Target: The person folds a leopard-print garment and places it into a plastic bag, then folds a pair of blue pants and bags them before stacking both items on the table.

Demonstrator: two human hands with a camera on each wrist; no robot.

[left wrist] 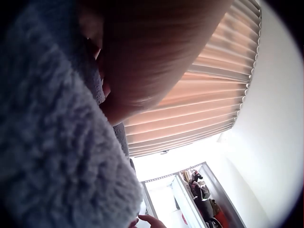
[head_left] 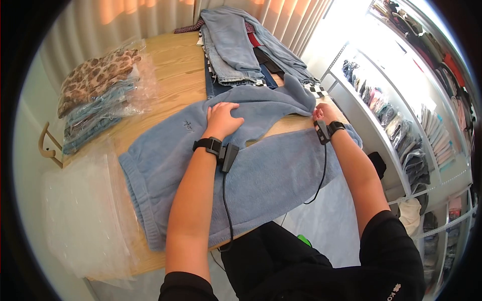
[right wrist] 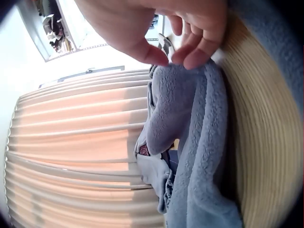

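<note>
A pair of light blue fleece pants (head_left: 175, 165) lies across the wooden table, its gathered waistband (head_left: 138, 200) to the left and its two legs stretching right. On the upper leg, near a small dark embroidered mark (head_left: 189, 126), rests my left hand (head_left: 221, 119), thumb held apart from the fingers. My right hand (head_left: 326, 113) is at the far end of that leg. In the right wrist view, its thumb and fingertips pinch the edge of the fleece (right wrist: 183, 90), which hangs in folds below them. Fleece and the near part of the hand fill much of the left wrist view.
Folded jeans and other clothes (head_left: 231, 50) are piled at the table's back. Bagged garments (head_left: 100, 95) lie at the left, with clear plastic bags (head_left: 80, 210) in front of them. Shelves of packed clothes (head_left: 391, 110) stand along the right. A wooden chair back (head_left: 47, 143) shows at far left.
</note>
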